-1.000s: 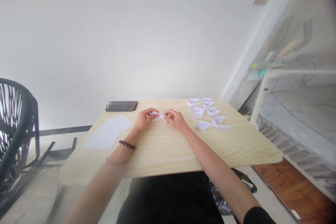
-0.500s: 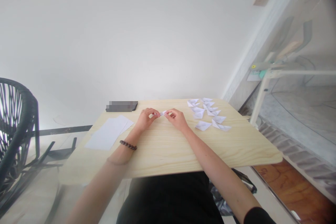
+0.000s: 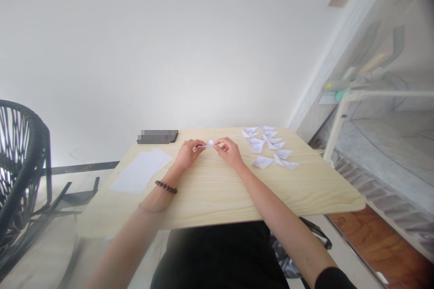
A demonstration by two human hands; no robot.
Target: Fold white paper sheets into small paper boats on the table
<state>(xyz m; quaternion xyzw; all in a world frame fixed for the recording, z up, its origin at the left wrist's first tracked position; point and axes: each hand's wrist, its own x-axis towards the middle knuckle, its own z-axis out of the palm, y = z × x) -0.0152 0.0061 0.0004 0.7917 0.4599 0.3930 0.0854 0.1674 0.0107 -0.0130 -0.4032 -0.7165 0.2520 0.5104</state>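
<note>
I have both hands working together over the bench [image 3: 217, 194], just in from the middle of its far edge. My left hand [image 3: 190, 152] grips the left end of a small piece of folded white paper [image 3: 209, 144] between thumb and fingers. My right hand [image 3: 230, 151] has thumb and forefinger drawn together at its right end; whether they pinch it or only touch, I can't tell. White paper boats [image 3: 262, 161] stand in a loose cluster toward the far right corner, and flat white sheets [image 3: 135, 174] lie along the left edge.

I judge the step in hand to be shaping folds at the paper's ends. The next move, I think, calls for a steady left hold while the right fingertips work their end gently, without creasing the middle.
</note>
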